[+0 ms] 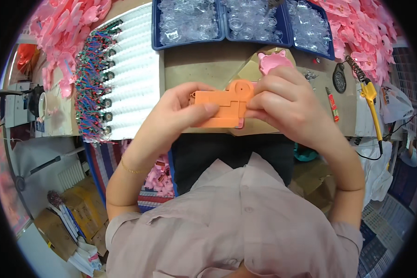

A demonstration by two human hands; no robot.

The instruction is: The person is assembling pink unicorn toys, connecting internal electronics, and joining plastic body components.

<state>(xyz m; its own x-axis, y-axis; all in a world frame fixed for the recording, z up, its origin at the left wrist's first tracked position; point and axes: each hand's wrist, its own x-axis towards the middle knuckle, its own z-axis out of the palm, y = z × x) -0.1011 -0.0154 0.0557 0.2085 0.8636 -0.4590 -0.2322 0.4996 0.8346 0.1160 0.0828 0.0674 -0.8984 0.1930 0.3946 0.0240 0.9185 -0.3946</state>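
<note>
My left hand [178,109] is closed on the left end of an orange plastic block [219,118], its thumb lying across the top face. The block has raised edges, a stepped recess and a round ring at its far right corner. My right hand [287,99] is closed in a pinch against the block's right edge; whatever its fingertips hold is hidden. Just beyond that hand lies a pink plastic shell with two pointed ears [274,61], partly covered by the knuckles. A small pink bit shows at the block's near right corner.
White foam trays [136,69] with wired parts [95,88] stand left. Blue bins [222,39] of clear plastic pieces line the back, between heaps of pink parts [60,32]. To the right are a glue tube [332,105], a coiled cord and a yellow-handled tool [369,92].
</note>
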